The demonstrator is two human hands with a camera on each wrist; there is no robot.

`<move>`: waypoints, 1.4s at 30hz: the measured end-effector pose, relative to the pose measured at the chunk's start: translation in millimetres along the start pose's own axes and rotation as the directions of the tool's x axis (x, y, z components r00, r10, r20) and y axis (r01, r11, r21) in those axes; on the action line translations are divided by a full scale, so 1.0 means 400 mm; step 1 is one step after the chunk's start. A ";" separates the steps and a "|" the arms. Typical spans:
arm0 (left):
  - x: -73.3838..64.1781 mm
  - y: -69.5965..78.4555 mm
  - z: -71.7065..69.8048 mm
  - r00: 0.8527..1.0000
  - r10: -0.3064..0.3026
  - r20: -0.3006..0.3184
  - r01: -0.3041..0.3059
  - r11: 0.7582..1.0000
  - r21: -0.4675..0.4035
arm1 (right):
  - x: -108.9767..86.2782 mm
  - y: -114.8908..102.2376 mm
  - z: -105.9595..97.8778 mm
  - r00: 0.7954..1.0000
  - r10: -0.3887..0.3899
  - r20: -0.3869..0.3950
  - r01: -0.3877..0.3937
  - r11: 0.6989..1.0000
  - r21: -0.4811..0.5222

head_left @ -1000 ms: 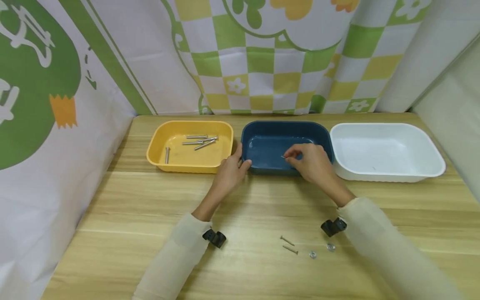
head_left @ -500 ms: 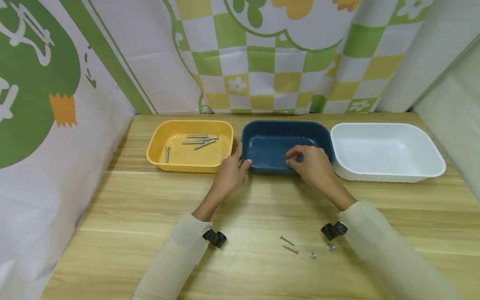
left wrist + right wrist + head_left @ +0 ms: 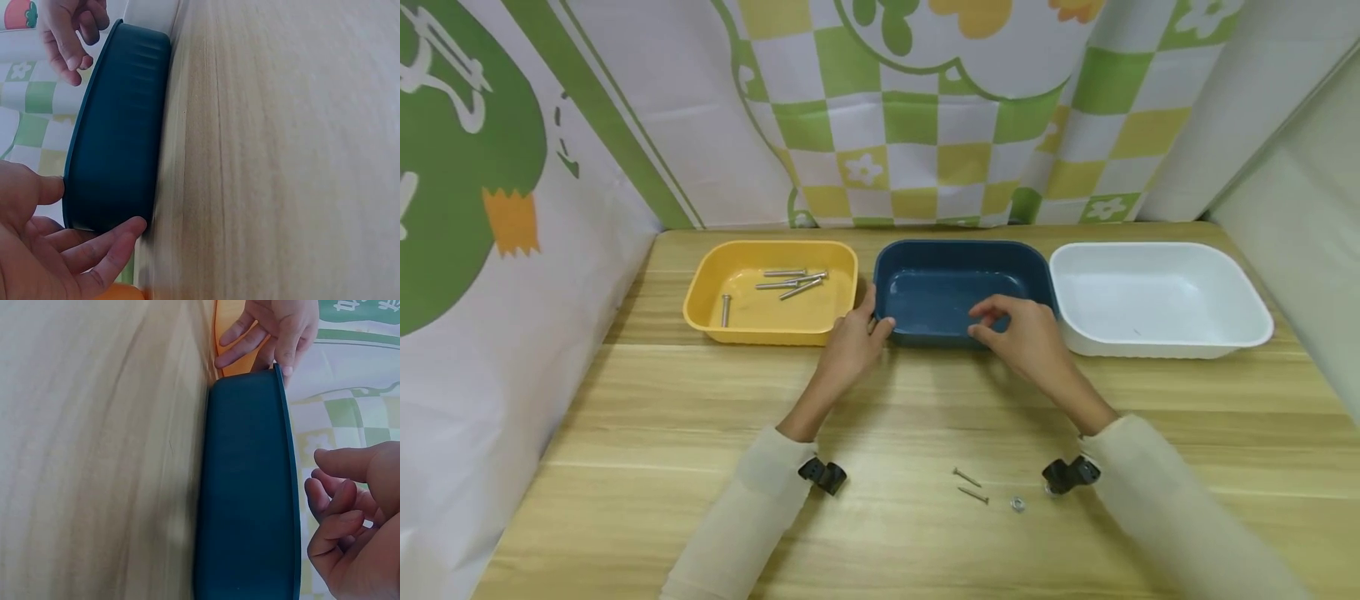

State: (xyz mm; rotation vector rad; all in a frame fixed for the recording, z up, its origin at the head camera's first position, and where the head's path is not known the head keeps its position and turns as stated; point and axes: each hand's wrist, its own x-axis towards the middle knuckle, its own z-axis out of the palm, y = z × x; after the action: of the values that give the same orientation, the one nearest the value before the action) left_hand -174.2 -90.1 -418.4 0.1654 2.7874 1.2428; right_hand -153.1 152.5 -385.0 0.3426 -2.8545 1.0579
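At the left end of the dark blue tray [image 3: 925, 304], my left hand [image 3: 853, 337] holds its corner. In the left wrist view the thumb of this hand [image 3: 37, 231] meets the rim while the fingers lie along the end wall. My right hand [image 3: 1022, 333] hovers over the tray's front rim, fingers bent loosely. The right wrist view shows a gap between thumb and fingertips of that hand [image 3: 356, 512], with nothing held. Part of the tray's inside is hidden behind the right hand.
Left stands a yellow tray [image 3: 737, 335] with several metal bolts [image 3: 790, 283]; right, a white tray [image 3: 1172, 292]. On the wooden table [image 3: 662, 433] nearer me lie two screws [image 3: 967, 477] and a nut [image 3: 1017, 504]. Another small metal piece [image 3: 1051, 492] is mostly hidden by the right wrist camera.
A second ago the right fingertips pinched a small screw over the blue tray; they have let go and parted. The left hand stays at the tray corner. The head view has shifted slightly.
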 end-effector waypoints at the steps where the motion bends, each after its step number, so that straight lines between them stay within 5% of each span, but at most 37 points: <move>1: -0.001 -0.001 0.000 1.000 0.002 0.000 -0.002 1.000 -0.001 | -0.003 0.000 0.001 1.000 0.000 0.001 0.000 1.000 0.007; 16: -0.001 -0.002 -0.010 1.000 0.013 -0.018 -0.013 1.000 -0.005 | -0.084 -0.002 0.014 0.996 -0.090 0.014 0.087 0.986 0.142; 42: -0.001 0.003 -0.003 0.999 -0.033 0.008 0.033 0.999 0.020 | -0.247 0.063 -0.022 0.984 0.056 0.169 -0.081 0.986 0.148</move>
State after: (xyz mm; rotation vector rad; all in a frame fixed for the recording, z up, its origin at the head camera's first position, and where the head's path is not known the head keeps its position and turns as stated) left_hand -173.9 -90.1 -416.5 0.1253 2.7844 1.2048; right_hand -63.1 194.7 -409.3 0.3601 -2.9533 1.3283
